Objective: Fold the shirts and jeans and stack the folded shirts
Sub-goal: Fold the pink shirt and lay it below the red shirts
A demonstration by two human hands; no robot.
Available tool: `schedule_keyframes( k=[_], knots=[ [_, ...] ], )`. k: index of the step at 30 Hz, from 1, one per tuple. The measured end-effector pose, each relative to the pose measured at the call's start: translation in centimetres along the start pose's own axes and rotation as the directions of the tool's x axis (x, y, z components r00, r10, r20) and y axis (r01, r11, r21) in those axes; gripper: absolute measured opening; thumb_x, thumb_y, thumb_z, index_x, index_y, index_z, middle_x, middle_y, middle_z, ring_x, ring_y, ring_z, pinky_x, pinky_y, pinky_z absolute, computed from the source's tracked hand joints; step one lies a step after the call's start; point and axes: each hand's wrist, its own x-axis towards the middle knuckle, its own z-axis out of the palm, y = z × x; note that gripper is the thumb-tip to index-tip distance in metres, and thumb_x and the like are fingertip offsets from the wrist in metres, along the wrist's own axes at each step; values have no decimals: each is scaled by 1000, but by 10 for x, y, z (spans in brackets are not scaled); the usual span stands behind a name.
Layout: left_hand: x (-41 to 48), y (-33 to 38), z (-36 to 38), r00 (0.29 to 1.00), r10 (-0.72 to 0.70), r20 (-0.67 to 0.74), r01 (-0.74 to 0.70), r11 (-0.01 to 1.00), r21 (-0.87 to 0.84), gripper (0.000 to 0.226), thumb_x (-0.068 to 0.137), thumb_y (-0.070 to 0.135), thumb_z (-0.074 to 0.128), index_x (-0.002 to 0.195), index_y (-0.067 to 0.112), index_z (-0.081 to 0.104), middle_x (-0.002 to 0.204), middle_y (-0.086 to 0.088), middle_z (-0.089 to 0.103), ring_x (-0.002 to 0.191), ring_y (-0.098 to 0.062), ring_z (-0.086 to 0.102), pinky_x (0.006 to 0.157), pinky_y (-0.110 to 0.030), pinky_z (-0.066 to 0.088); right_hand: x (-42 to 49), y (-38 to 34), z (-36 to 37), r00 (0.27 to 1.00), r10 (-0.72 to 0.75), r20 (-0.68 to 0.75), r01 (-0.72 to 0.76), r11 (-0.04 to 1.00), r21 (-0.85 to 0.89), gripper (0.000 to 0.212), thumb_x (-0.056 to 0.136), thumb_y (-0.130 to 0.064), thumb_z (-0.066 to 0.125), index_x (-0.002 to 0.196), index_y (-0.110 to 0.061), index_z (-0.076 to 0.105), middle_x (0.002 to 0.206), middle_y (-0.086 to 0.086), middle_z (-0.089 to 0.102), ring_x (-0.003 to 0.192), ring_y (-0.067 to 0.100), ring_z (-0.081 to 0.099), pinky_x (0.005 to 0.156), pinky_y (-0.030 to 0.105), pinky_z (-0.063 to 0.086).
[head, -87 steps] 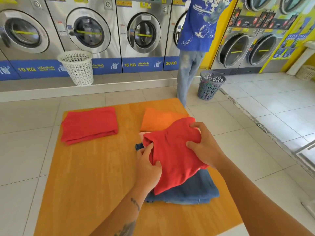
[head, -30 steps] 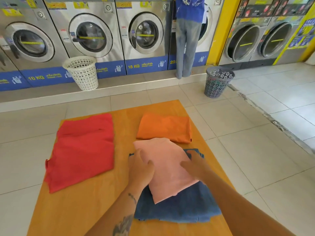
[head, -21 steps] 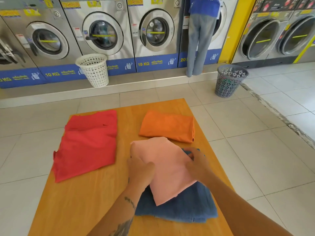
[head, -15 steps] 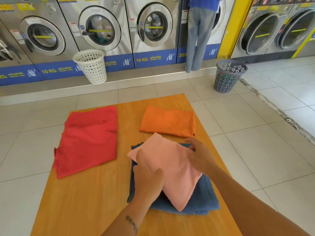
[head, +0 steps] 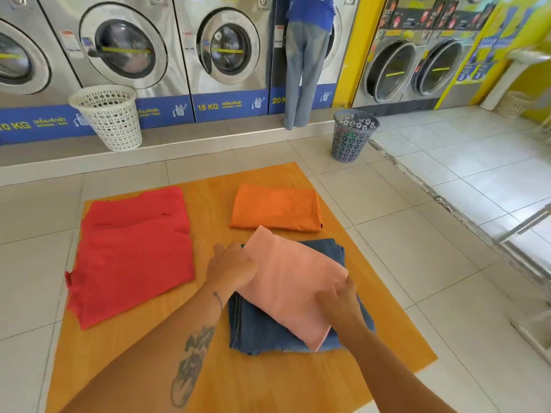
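Observation:
A folded pink shirt point(head: 293, 281) lies slanted on top of folded blue jeans point(head: 259, 329) at the near right of the wooden table point(head: 208, 368). My left hand point(head: 231, 268) grips the pink shirt's left edge. My right hand point(head: 338, 302) grips its right edge near the front corner. A folded orange shirt point(head: 275, 207) lies just beyond the jeans. On the table's left side, a red shirt point(head: 134, 263) is spread out over another folded red shirt point(head: 134, 207).
A white basket point(head: 108, 116) and a grey basket point(head: 353, 134) stand on the tiled floor by a row of washing machines point(head: 226, 52). A person in a blue shirt and jeans point(head: 305, 70) stands at one machine. The table's right edge runs close to the jeans.
The red shirt I held earlier now lies on the left. Both hands took hold of the pink shirt on the jeans and turned it; my right hand slid back to its near right corner.

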Motion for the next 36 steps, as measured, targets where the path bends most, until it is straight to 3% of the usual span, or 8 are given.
schedule_keyframes(
  k=[6, 10, 14, 19, 24, 29, 32, 36],
  knots=[
    [2, -4, 2, 985, -66, 162, 86, 989, -122, 66, 74, 32, 54, 135, 19, 35, 130, -9, 49, 110, -29, 54, 85, -36, 47, 0, -15, 5, 961, 269, 70, -275, 888, 368, 64, 73, -30, 73, 126, -9, 42, 109, 12, 58, 96, 32, 59, 96, 50, 48],
    [1, -12, -2, 955, -126, 267, 191, 954, -231, 89, 76, 28, 66, 149, 11, 20, 131, -9, 50, 110, -26, 53, 80, -34, 45, 2, -16, 4, 963, 192, 190, -251, 897, 363, 70, 69, -18, 79, 132, -16, 46, 117, 11, 63, 104, 35, 61, 94, 56, 50],
    [-6, -32, -4, 951, -65, 302, 176, 917, -359, 66, 76, 22, 69, 135, 13, 42, 120, -4, 53, 104, -22, 53, 82, -35, 47, -8, -28, 6, 995, -49, 90, 29, 976, 214, 65, 74, -10, 73, 131, -21, 43, 115, 2, 61, 105, 26, 60, 94, 54, 50],
    [-35, -79, -18, 991, 41, 127, 66, 675, -735, 54, 81, 9, 71, 125, 26, 45, 120, 5, 56, 104, -13, 55, 76, -24, 43, -26, -65, 20, 944, -301, 136, 294, 953, 73, 66, 75, -10, 73, 132, -24, 42, 112, -4, 57, 109, 24, 56, 90, 43, 47],
    [-70, -152, -58, 986, -98, -135, -49, 602, -797, 46, 83, 4, 69, 118, 25, 49, 111, 6, 59, 98, -9, 58, 67, -22, 46, -49, -92, 87, 892, -337, 300, 338, 940, 51, 79, 79, -15, 72, 146, -24, 33, 135, 1, 53, 122, 26, 52, 99, 46, 44],
    [-93, -231, -83, 934, -264, -240, -5, 665, -747, 72, 82, 13, 70, 144, 25, 35, 136, 7, 48, 122, -23, 51, 99, -47, 48, -79, -101, 175, 840, -301, 452, 330, 944, 15, 81, 85, -11, 63, 153, -19, 20, 144, 5, 44, 128, 29, 46, 97, 44, 46],
    [-96, -262, -81, 919, -356, -167, 197, 785, -587, 71, 82, 13, 59, 147, 22, 31, 136, -3, 51, 120, -29, 52, 98, -47, 48, -95, -76, 210, 814, -240, 529, 366, 919, -147, 62, 92, -10, 55, 148, -10, 27, 131, 9, 49, 113, 29, 53, 88, 41, 51],
    [-91, -273, -71, 920, -347, -182, 196, 810, -553, 74, 81, 21, 55, 149, 25, 25, 137, -1, 50, 121, -29, 52, 95, -43, 49, -95, -48, 230, 781, -351, 516, 517, 827, -220, 62, 67, -16, 59, 121, -37, 39, 104, -5, 59, 88, 17, 62, 72, 41, 59]
  ],
)
